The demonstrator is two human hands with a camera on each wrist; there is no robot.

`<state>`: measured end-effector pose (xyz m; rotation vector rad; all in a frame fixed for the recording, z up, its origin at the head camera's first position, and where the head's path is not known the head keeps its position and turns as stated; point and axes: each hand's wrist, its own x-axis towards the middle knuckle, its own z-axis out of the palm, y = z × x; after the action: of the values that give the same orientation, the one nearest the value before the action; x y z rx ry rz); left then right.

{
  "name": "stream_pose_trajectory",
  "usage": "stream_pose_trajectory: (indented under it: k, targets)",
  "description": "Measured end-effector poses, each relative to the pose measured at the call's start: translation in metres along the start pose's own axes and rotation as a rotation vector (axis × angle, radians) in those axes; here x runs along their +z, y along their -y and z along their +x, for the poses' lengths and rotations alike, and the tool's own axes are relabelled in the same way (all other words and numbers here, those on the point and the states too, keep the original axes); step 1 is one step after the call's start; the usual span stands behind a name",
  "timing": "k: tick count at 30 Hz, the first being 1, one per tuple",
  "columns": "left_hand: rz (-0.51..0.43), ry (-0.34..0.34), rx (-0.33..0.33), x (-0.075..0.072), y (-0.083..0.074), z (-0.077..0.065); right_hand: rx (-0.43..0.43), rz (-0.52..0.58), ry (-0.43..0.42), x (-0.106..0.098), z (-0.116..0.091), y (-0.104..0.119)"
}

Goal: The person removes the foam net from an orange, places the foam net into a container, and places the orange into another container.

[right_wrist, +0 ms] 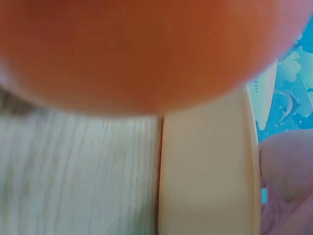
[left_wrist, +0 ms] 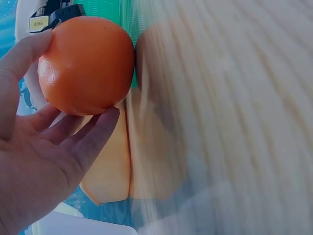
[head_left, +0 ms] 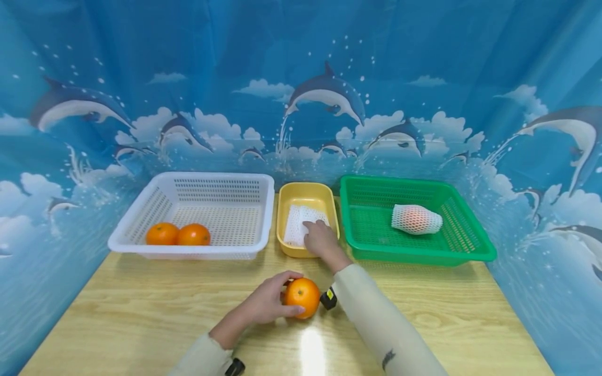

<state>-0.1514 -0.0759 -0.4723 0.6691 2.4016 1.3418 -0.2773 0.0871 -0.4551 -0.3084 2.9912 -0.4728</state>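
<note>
1. Orange (head_left: 302, 297) position: at the near part of the wooden table (head_left: 155, 292), in front of the yellow tray (head_left: 295, 253). In the left wrist view its edge meets its reflection, so it appears to rest on the surface.
2. Left hand (head_left: 270, 300): grasping the orange from its left side, thumb on the near face, fingers on the far face. This opposed grip probably serves to stop a round object from rolling.
3. Right hand (head_left: 322, 239): extended over the yellow tray's near right edge, index finger at the white netting (head_left: 295, 230) inside. Whether it pinches the netting or only touches it cannot be told; the remaining fingers are hidden.
4. Wrist camera (head_left: 328, 298), right side: just beside the orange, because the right forearm passes close by it.
5. White basket (head_left: 188, 250), left: two oranges (head_left: 193, 234) lie bare, side by side in the near left part.
6. Green basket (head_left: 418, 255), right: one netted fruit (head_left: 416, 219) lies on its side. Separate baskets presumably keep bare and netted fruit apart, with the netting between them within reach of either hand.
</note>
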Motion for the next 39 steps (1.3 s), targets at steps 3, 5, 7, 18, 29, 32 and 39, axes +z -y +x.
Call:
stream_pose_trajectory:
  k: [3,5,7,18,29,32,39]
  targets:
    - [0.007,-0.001,0.007,0.000,-0.001,0.000,0.015,0.033,0.052,-0.001,0.002,-0.002]
    - [0.007,-0.001,0.005,-0.001,-0.001,0.000,0.021,0.047,0.089,-0.003,0.004,-0.003]
    - [0.002,0.000,0.001,-0.001,-0.001,0.000,0.024,0.051,0.116,-0.004,0.006,-0.004]
    - [-0.046,-0.001,-0.002,-0.002,0.001,-0.002,0.062,0.106,0.098,-0.008,0.006,-0.005]
    - [-0.071,-0.004,0.018,-0.001,0.004,-0.003,0.016,0.105,-0.024,-0.006,0.003,-0.006]
    - [-0.078,-0.006,0.026,-0.001,0.005,-0.003,0.006,0.107,-0.064,-0.007,0.000,-0.006]
    - [-0.068,-0.022,0.031,-0.001,0.006,-0.003,-0.018,0.128,-0.128,-0.011,-0.009,-0.005]
